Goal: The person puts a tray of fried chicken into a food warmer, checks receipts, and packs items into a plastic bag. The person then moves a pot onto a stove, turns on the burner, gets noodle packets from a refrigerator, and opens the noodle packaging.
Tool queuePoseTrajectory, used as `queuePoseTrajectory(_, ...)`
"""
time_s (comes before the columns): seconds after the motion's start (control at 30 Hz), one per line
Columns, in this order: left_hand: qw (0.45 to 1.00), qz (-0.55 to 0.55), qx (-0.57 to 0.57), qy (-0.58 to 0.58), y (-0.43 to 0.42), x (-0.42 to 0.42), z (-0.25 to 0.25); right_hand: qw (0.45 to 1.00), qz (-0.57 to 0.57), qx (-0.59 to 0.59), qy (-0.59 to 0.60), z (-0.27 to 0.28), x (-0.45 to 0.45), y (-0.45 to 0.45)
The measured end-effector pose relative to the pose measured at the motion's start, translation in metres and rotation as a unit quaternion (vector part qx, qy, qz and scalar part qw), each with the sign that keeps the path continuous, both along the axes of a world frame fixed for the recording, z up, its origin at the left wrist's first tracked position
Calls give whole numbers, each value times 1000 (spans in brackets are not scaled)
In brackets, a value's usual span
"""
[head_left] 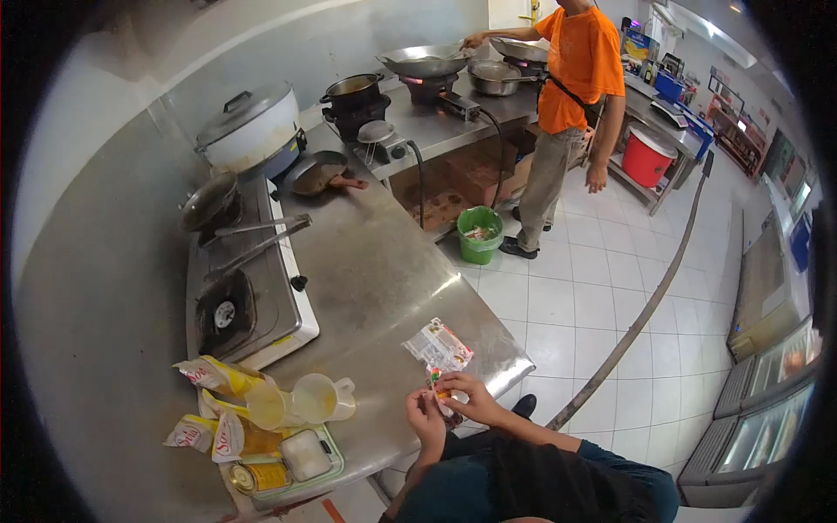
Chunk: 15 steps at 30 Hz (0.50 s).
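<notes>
Near the front edge of the steel counter, my left hand and my right hand meet with curled fingers. Between them is a small packet with red, green and orange colours, partly hidden by the fingers. Both hands pinch it. Just beyond them a flat printed plastic wrapper lies on the counter. Something dark shows just below the fingers, too small to make out.
Left: gas stove with tongs, yellow pouches, plastic jugs, a tray with a can. Behind: frying pan, rice cooker, woks. A person in orange stands beyond a green bin.
</notes>
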<state>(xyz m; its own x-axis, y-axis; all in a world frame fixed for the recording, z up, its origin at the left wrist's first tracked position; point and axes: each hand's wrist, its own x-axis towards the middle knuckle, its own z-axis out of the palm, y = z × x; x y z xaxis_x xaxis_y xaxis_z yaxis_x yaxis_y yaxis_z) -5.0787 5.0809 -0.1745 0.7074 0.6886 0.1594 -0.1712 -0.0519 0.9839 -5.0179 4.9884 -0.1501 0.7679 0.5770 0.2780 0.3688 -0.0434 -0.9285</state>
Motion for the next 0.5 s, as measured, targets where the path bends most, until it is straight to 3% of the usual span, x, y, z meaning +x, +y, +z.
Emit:
queuePoseTrajectory(0.1, 998, -18, 51, 42, -1, -5, 4, 998, -14, -37, -52, 2, 4, -2)
queuePoseTrajectory(0.2, 992, -15, 120, 26, -3, -2, 8, 994, -30, -101, 11, -6, 3, 2)
queuePoseTrajectory(0.23, 993, -11, 119, 18, -4, 1, 6, 994, -54, -59, -72, -6, -1, 6)
queuePoseTrajectory(0.33, 992, 9, 126, 11, -7, 6, 0, 998, -35, -44, -42, -17, 0, 10)
queuePoseTrajectory(0.47, 996, -14, 92, 8, -5, 7, -4, 995, -54, -25, -82, -16, -4, 17)
queuePoseTrajectory(0.5, 991, 6, 133, 6, -5, 8, -5, 990, -57, -42, -121, -18, -3, 18)
